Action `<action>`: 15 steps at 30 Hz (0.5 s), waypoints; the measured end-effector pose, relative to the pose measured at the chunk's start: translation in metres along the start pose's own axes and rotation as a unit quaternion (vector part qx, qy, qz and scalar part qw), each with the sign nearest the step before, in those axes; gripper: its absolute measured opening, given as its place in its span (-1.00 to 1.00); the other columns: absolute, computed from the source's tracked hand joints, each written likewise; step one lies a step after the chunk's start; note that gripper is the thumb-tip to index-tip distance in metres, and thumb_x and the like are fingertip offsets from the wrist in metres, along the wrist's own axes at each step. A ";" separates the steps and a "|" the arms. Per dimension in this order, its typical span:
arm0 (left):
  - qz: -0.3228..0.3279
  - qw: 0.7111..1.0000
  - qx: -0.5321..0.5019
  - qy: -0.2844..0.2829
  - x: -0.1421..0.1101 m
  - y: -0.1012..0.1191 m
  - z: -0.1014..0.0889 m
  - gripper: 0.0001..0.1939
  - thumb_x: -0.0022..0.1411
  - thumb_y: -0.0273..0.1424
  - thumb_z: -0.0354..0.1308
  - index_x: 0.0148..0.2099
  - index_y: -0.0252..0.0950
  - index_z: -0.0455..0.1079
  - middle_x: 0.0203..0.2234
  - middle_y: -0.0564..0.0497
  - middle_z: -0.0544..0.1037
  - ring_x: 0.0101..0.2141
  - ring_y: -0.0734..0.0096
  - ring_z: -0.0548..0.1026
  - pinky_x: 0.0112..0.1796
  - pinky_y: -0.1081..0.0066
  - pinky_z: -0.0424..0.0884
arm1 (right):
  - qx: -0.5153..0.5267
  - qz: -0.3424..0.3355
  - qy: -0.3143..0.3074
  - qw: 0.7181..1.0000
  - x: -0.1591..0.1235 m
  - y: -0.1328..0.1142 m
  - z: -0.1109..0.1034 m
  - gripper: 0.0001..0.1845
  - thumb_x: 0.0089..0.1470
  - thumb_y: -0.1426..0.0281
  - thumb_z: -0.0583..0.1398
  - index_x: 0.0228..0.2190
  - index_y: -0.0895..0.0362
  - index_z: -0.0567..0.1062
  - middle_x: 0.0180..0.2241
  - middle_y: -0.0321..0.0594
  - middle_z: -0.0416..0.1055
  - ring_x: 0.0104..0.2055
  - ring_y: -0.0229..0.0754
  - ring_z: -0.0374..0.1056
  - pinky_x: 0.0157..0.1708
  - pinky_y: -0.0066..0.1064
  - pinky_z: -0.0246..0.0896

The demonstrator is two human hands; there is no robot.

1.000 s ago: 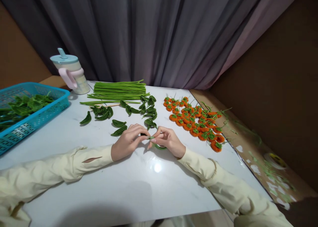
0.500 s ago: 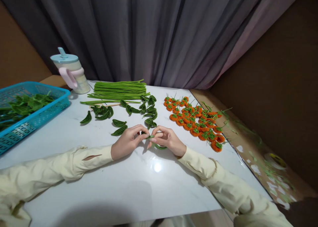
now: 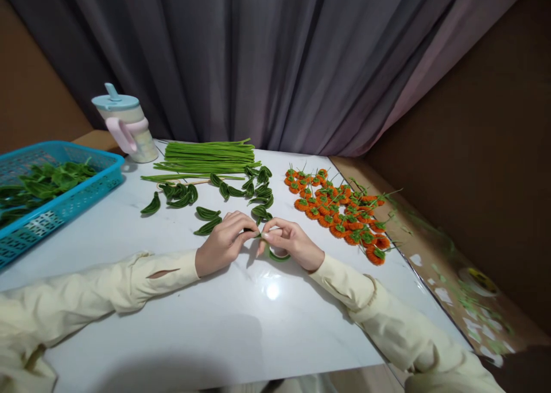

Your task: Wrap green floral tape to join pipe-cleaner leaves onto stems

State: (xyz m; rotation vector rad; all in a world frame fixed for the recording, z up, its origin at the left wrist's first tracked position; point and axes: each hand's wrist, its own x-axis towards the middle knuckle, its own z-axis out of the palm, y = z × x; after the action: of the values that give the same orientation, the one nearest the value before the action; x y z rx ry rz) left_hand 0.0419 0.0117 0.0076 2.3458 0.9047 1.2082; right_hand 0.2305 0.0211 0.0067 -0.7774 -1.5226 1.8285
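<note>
Over the middle of the white table (image 3: 215, 324) my two hands meet fingertip to fingertip. My left hand (image 3: 224, 244) pinches a small dark green fuzzy leaf, mostly hidden by the fingers. Thumb and index finger of my right hand (image 3: 295, 244) are closed on the green end at the same spot. Below the right fingers shows a curved green band (image 3: 279, 258) that looks like a roll of tape, partly covered by the hand. Beyond and left of my hands lie several dark green pipe-cleaner leaves (image 3: 207, 226).
Bright green pipe-cleaner stems (image 3: 206, 155) lie in a bundle at the back. Orange fuzzy flowers (image 3: 338, 218) with green tops are grouped on the right. On the left stand a blue basket (image 3: 101, 183) of green leaves and a lidded cup (image 3: 140, 135). Scraps (image 3: 443, 295) litter the brown surface beyond the table's right edge.
Both hands stay together in nearly the same place, with only slight finger movement at the pinch. The whole view has shifted a little.
</note>
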 end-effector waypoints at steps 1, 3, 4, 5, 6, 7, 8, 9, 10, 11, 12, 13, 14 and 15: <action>0.004 1.000 0.006 0.002 0.000 0.000 0.000 -0.85 0.26 -0.50 -0.07 -0.33 -0.30 0.29 -0.44 -0.02 0.42 -0.34 0.37 0.35 -0.25 0.35 0.23 | 0.001 0.000 -0.002 1.000 0.000 0.000 0.000 -0.71 0.00 0.21 0.19 -0.37 0.17 0.30 -0.50 -0.23 0.49 -0.74 -0.50 -0.22 -0.75 -0.54 -0.34; -0.002 1.000 0.005 0.004 0.001 0.000 0.001 -0.85 0.26 -0.49 -0.07 -0.33 -0.30 0.29 -0.44 -0.02 0.42 -0.34 0.37 0.34 -0.25 0.35 0.23 | 0.003 0.002 0.000 1.000 0.001 0.001 0.001 -0.70 -0.01 0.21 0.20 -0.35 0.16 0.28 -0.50 -0.24 0.49 -0.74 -0.50 -0.23 -0.75 -0.55 -0.33; -0.011 1.000 -0.002 0.003 0.001 0.000 0.001 -0.86 0.26 -0.49 -0.07 -0.33 -0.30 0.29 -0.44 -0.02 0.41 -0.34 0.37 0.35 -0.25 0.36 0.24 | 0.002 0.003 0.001 1.000 0.001 0.001 0.002 -0.69 -0.02 0.21 0.21 -0.35 0.16 0.28 -0.50 -0.25 0.48 -0.73 -0.49 -0.23 -0.74 -0.55 -0.33; -0.021 1.000 -0.013 0.003 0.001 0.000 0.001 -0.86 0.26 -0.48 -0.07 -0.33 -0.30 0.28 -0.44 -0.02 0.41 -0.34 0.37 0.35 -0.25 0.37 0.24 | 0.001 0.002 0.002 1.000 0.000 0.001 0.002 -0.69 -0.02 0.21 0.21 -0.35 0.15 0.27 -0.51 -0.26 0.48 -0.73 -0.49 -0.24 -0.74 -0.55 -0.32; -0.032 0.999 -0.026 0.000 0.001 0.000 0.001 -0.87 0.25 -0.48 -0.06 -0.34 -0.30 0.28 -0.43 -0.01 0.41 -0.34 0.38 0.35 -0.26 0.38 0.25 | 0.000 0.002 0.001 1.000 0.000 0.001 0.003 -0.69 -0.02 0.21 0.21 -0.35 0.15 0.26 -0.52 -0.27 0.47 -0.73 -0.49 -0.24 -0.74 -0.55 -0.32; -0.046 0.998 -0.041 -0.004 0.001 0.001 0.001 -0.87 0.25 -0.47 -0.06 -0.34 -0.30 0.28 -0.43 -0.01 0.41 -0.34 0.39 0.35 -0.26 0.40 0.26 | -0.002 0.001 0.000 1.000 0.000 0.002 0.003 -0.69 -0.02 0.22 0.21 -0.36 0.15 0.26 -0.54 -0.29 0.46 -0.73 -0.49 -0.24 -0.73 -0.55 -0.32; -0.060 0.997 -0.055 -0.009 0.001 0.001 0.001 -0.87 0.25 -0.47 -0.05 -0.34 -0.30 0.29 -0.43 -0.01 0.40 -0.34 0.40 0.36 -0.27 0.41 0.26 | -0.003 -0.001 -0.002 1.000 0.000 0.001 0.003 -0.70 -0.02 0.22 0.21 -0.36 0.15 0.25 -0.55 -0.30 0.46 -0.72 -0.49 -0.24 -0.73 -0.55 -0.32; -0.074 0.995 -0.069 -0.015 0.001 0.002 0.000 -0.88 0.24 -0.47 -0.04 -0.33 -0.30 0.29 -0.42 0.00 0.40 -0.34 0.41 0.36 -0.28 0.43 0.26 | -0.003 -0.003 -0.005 1.000 0.000 0.001 0.003 -0.71 -0.02 0.23 0.21 -0.37 0.14 0.25 -0.56 -0.31 0.45 -0.72 -0.48 -0.24 -0.73 -0.55 -0.32; -0.087 0.993 -0.081 -0.020 0.002 0.003 0.000 -0.88 0.24 -0.47 -0.03 -0.34 -0.31 0.29 -0.42 0.00 0.40 -0.35 0.42 0.36 -0.28 0.44 0.27 | -0.002 -0.006 -0.008 1.000 0.000 0.001 0.003 -0.71 -0.01 0.24 0.21 -0.37 0.14 0.25 -0.56 -0.31 0.45 -0.72 -0.48 -0.24 -0.73 -0.55 -0.32; -0.099 0.991 -0.090 -0.024 0.002 0.004 0.000 -0.89 0.23 -0.46 -0.02 -0.34 -0.31 0.30 -0.42 0.00 0.39 -0.35 0.42 0.37 -0.29 0.45 0.27 | 0.000 -0.007 -0.011 1.000 0.000 0.001 0.003 -0.72 -0.01 0.24 0.21 -0.37 0.14 0.25 -0.56 -0.30 0.46 -0.72 -0.48 -0.23 -0.72 -0.55 -0.32; -0.109 0.989 -0.098 -0.028 0.002 0.004 0.000 -0.89 0.23 -0.46 -0.02 -0.34 -0.31 0.30 -0.42 0.01 0.39 -0.36 0.43 0.37 -0.30 0.45 0.27 | 0.001 -0.007 -0.014 1.000 0.000 0.001 0.002 -0.72 -0.02 0.25 0.21 -0.37 0.14 0.25 -0.55 -0.29 0.47 -0.72 -0.48 -0.22 -0.72 -0.55 -0.31; -0.115 0.987 -0.104 -0.032 0.002 0.005 -0.001 -0.89 0.22 -0.46 -0.01 -0.34 -0.31 0.31 -0.43 0.01 0.39 -0.37 0.43 0.37 -0.31 0.45 0.27 | 0.003 -0.005 -0.017 1.000 0.000 0.001 0.002 -0.71 -0.02 0.25 0.22 -0.36 0.14 0.25 -0.53 -0.27 0.48 -0.72 -0.48 -0.21 -0.72 -0.55 -0.30; -0.118 0.986 -0.109 -0.036 0.002 0.006 -0.001 -0.89 0.22 -0.45 -0.01 -0.35 -0.31 0.31 -0.43 0.01 0.39 -0.37 0.44 0.37 -0.31 0.46 0.27 | 0.004 -0.003 -0.018 1.000 -0.001 0.001 0.001 -0.71 -0.03 0.24 0.22 -0.36 0.14 0.25 -0.52 -0.26 0.49 -0.72 -0.48 -0.20 -0.71 -0.55 -0.30; -0.117 0.986 -0.113 -0.042 0.002 0.007 -0.002 -0.89 0.22 -0.45 -0.01 -0.35 -0.31 0.31 -0.44 0.02 0.39 -0.38 0.44 0.37 -0.32 0.46 0.27 | 0.004 -0.001 -0.019 1.000 -0.001 0.001 0.001 -0.69 -0.04 0.24 0.23 -0.36 0.14 0.25 -0.51 -0.24 0.49 -0.72 -0.48 -0.18 -0.71 -0.55 -0.29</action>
State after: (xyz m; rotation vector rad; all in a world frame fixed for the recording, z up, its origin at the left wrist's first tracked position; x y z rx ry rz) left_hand 0.0441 0.0086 0.0137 2.0326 0.9312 1.0497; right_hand 0.2301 0.0197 0.0061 -0.7419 -1.5394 1.8569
